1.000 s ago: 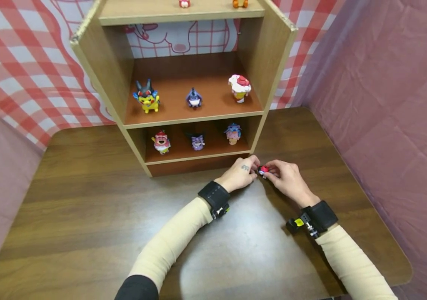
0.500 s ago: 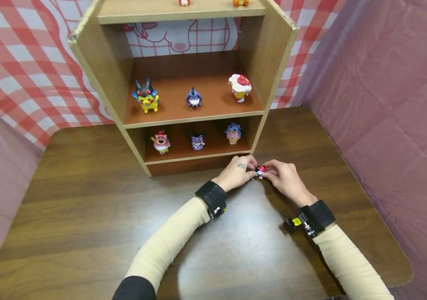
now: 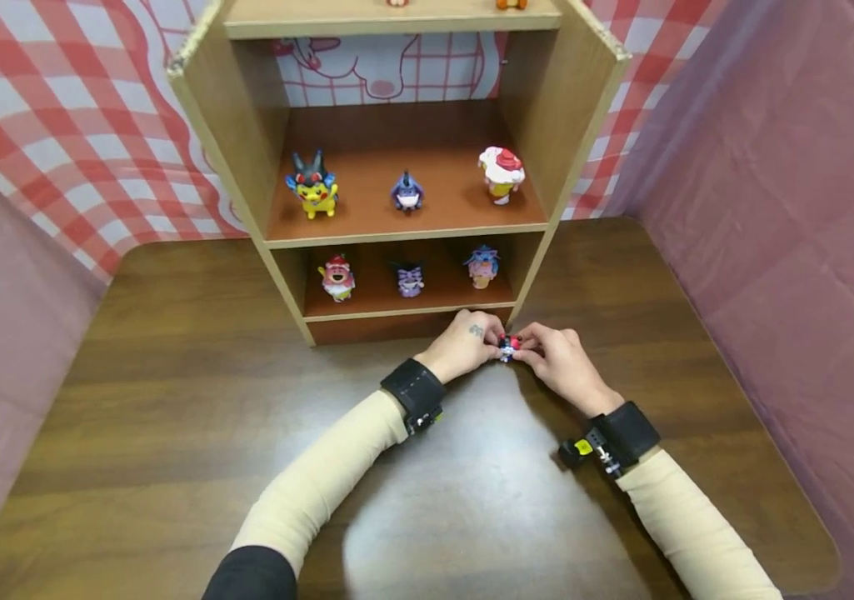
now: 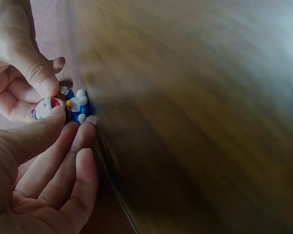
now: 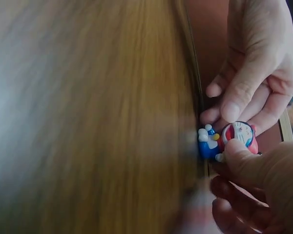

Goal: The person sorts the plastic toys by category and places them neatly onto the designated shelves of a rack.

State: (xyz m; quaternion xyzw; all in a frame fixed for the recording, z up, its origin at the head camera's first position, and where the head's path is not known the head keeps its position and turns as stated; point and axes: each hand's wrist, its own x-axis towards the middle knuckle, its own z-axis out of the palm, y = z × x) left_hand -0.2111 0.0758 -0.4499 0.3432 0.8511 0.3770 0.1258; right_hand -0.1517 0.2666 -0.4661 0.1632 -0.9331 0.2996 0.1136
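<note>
A small blue-and-white cat figurine [image 3: 506, 348] with a red head covering is at the foot of the shelf's right front corner. My left hand [image 3: 464, 345] pinches it from the left, thumb by its face in the left wrist view. From the other side my right hand [image 3: 563, 369] grips it, and the thumb covers part of its face [image 5: 240, 132] in the right wrist view. Its blue body and white feet [image 4: 81, 105] show past the fingers, close to the tabletop. Whether the feet touch the wood I cannot tell.
A wooden shelf unit [image 3: 404, 235] stands right behind the hands. On its boards are a yellow figurine [image 3: 316, 196], a blue donkey figurine [image 3: 407, 193], a white-and-red-topped figurine [image 3: 502, 173] and several more. Wood tabletop [image 3: 172, 433] spreads around; pink cloth [image 3: 786, 208] hangs at the right.
Both hands have moved left with the figurine, nearer the shelf's right front corner. My left hand now pinches the figurine too. The head view has shifted slightly.
</note>
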